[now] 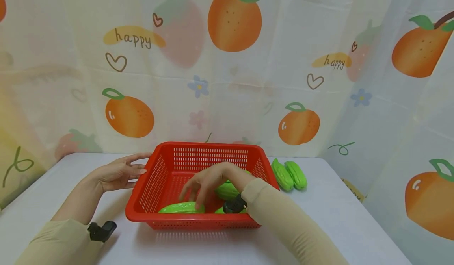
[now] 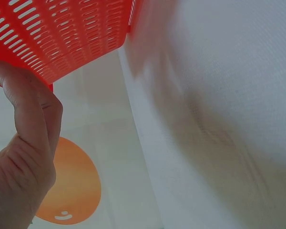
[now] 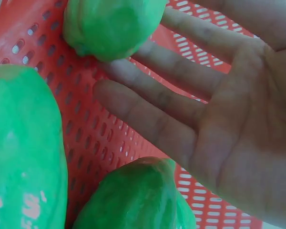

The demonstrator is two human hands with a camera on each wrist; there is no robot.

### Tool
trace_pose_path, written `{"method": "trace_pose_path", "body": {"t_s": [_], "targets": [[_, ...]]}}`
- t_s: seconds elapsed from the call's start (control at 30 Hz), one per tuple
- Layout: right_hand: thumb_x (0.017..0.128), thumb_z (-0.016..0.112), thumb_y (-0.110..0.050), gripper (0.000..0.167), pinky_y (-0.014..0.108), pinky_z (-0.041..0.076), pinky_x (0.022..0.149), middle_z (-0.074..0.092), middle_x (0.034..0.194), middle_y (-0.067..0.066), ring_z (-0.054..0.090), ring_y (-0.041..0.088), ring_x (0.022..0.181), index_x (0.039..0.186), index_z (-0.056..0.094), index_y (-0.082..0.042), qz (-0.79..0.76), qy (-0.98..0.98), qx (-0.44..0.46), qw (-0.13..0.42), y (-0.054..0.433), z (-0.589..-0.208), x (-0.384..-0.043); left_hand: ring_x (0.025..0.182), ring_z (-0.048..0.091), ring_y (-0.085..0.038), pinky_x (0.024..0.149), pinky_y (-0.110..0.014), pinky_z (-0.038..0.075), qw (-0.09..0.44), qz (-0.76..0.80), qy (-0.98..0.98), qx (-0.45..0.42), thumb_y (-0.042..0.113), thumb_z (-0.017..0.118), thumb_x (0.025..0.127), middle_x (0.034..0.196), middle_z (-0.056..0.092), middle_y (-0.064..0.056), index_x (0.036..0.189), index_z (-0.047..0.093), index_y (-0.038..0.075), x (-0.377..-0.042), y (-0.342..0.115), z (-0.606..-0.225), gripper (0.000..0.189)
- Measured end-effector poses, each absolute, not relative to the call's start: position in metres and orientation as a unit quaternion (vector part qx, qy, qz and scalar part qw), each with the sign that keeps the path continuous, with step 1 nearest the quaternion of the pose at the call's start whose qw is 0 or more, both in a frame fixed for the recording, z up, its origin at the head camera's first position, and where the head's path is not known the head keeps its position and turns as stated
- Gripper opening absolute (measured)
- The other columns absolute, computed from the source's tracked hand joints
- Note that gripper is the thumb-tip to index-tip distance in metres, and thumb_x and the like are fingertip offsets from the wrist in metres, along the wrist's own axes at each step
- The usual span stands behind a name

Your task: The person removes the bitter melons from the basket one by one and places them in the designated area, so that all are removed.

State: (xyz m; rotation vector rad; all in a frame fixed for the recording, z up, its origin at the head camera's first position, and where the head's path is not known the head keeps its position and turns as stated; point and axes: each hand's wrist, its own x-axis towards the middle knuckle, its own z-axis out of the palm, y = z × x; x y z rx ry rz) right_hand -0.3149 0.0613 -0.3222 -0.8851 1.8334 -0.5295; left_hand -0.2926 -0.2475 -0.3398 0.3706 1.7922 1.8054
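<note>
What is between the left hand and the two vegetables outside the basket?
The red basket, with green vegetables and the right hand inside; head view shows it.

Just right of the basket (image 1: 184, 217), 2 gourds (image 1: 282, 176) apparently block passage; its back-left floor (image 1: 173, 183) lies free.

Curtained-off work corner: fruit-print curtain (image 1: 269, 76) behind and beside white table (image 1: 326, 206).

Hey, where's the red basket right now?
In the head view, the red basket is low, near the middle, between the left hand at its left rim and two green vegetables lying to its right.
</note>
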Motion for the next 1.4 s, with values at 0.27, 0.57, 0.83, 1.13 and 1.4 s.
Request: {"method": "trace_pose_path", "body": {"t_s": [0.27,0.57,0.83,1.13,1.4], "targets": [[0.09,0.067,-0.007,0.051,0.022,0.054,0.088,0.068,0.112,0.002,0.065,0.01,0.1,0.138,0.053,-0.015,-0.229,0.748,-0.347,0.518,0.0625,-0.3243,-0.3157,0.097,0.07,-0.012,0.086,-0.032,0.06,0.286,0.672,0.668,0.143,0.014,0.051,0.101,0.112,0.073,0.007,0.131,0.044,0.034,-0.2949,-0.2483,-0.3416,0.036],[0.091,0.067,-0.011,0.049,0.022,0.054,0.087,0.066,0.112,0.001,0.063,0.009,0.097,0.138,0.053,-0.014,-0.209,0.752,-0.347,0.52,0.0597,-0.3254,-0.3184,0.099,0.07,-0.012,0.087,-0.032,0.06,0.287,0.668,0.671,0.147,0.015,0.05,0.101,0.114,0.072,0.009,0.13,0.044,0.038,-0.294,-0.2514,-0.343,0.037],[0.092,0.065,-0.011,0.044,0.026,0.058,0.085,0.065,0.108,0.001,0.062,0.011,0.094,0.134,0.057,-0.016,-0.22,0.758,-0.317,0.525,0.0602,-0.3255,-0.3182,0.099,0.07,-0.012,0.088,-0.032,0.06,0.29,0.671,0.666,0.146,0.014,0.049,0.102,0.115,0.072,0.008,0.131,0.043,0.037,-0.2964,-0.251,-0.3439,0.038],[0.093,0.064,-0.01,0.044,0.021,0.054,0.083,0.064,0.107,-0.001,0.061,0.007,0.092,0.136,0.055,-0.01,-0.212,0.763,-0.351,0.5,0.06,-0.3259,-0.3179,0.099,0.071,-0.013,0.088,-0.034,0.06,0.281,0.664,0.679,0.135,0.016,0.051,0.101,0.114,0.072,0.009,0.135,0.04,0.037,-0.2968,-0.2499,-0.3427,0.041],[0.093,0.064,-0.006,0.044,0.021,0.053,0.08,0.063,0.1,-0.001,0.059,0.008,0.087,0.136,0.054,-0.005,-0.226,0.759,-0.359,0.493,0.0598,-0.325,-0.3172,0.1,0.07,-0.013,0.089,-0.035,0.059,0.28,0.664,0.682,0.125,0.017,0.053,0.101,0.113,0.072,0.01,0.139,0.037,0.035,-0.2948,-0.2496,-0.343,0.045]]}}
